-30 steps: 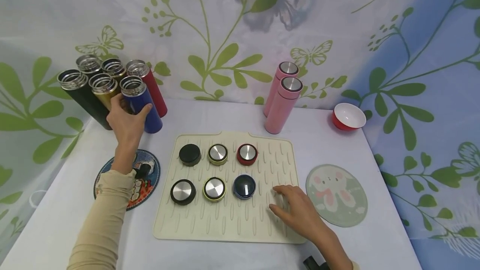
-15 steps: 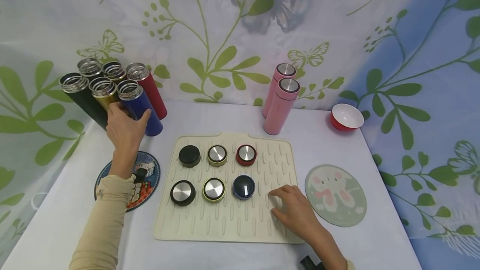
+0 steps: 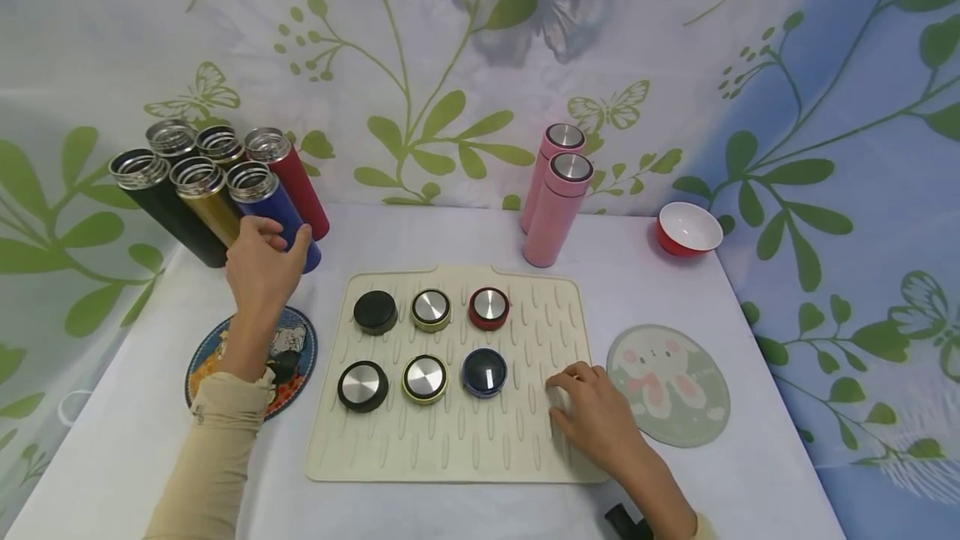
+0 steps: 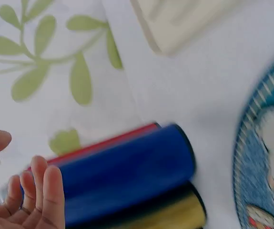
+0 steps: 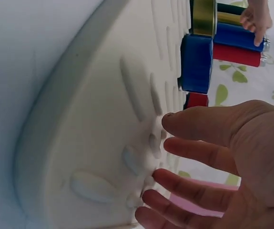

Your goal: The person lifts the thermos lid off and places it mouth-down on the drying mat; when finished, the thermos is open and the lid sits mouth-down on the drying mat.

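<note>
My left hand (image 3: 264, 267) is right by the blue bottle (image 3: 279, 211), thumb and fingers spread apart. In the left wrist view its fingers (image 4: 54, 193) overlap the bottle's near end without curling round it. The lidless blue bottle stands upright in a tight group with a red bottle (image 3: 302, 182), a gold bottle (image 3: 212, 205), a dark green one (image 3: 171, 208) and others behind. My right hand (image 3: 596, 415) hovers low over the right part of the cream mat (image 3: 457, 457), fingers loosely bent and holding nothing. Nearest to it is the blue lid (image 3: 484, 372).
Several lids, including a red-rimmed lid (image 3: 490, 308) and a black lid (image 3: 375, 312), sit in two rows on the mat. Two capped pink bottles (image 3: 553, 223) stand behind it. A red bowl (image 3: 678, 244), a rabbit coaster (image 3: 675, 432) and a blue round coaster (image 3: 300, 332) lie around.
My left hand has loosened from the blue bottle and drawn back slightly toward me, leaving it standing beside the others. The right hand has barely moved.
</note>
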Demonstrator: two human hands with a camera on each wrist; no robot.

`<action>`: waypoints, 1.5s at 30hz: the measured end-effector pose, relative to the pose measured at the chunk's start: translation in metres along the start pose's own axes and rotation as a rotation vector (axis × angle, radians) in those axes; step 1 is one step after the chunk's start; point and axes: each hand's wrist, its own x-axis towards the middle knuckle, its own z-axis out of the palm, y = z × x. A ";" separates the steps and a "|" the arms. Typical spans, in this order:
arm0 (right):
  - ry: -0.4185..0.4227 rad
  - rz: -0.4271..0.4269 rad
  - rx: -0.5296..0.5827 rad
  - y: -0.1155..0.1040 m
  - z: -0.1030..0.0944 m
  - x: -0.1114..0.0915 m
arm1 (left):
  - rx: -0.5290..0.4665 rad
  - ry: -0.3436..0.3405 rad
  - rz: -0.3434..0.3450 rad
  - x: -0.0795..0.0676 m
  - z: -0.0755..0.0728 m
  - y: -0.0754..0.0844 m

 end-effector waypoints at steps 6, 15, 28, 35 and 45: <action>0.014 -0.040 0.017 0.003 0.006 -0.001 | -0.090 -0.067 0.270 -0.010 0.018 0.025; 0.058 -0.077 0.013 0.003 0.011 0.003 | -0.264 -0.352 0.479 -0.023 0.069 0.071; 0.091 -0.047 0.011 0.007 0.009 0.003 | -0.370 -0.477 0.466 -0.020 0.138 0.147; 0.110 -0.033 0.016 0.010 0.009 0.000 | -0.326 -0.509 0.396 -0.028 0.171 0.184; 0.104 -0.007 0.029 0.008 0.016 -0.006 | -0.299 -0.526 0.373 -0.039 0.202 0.216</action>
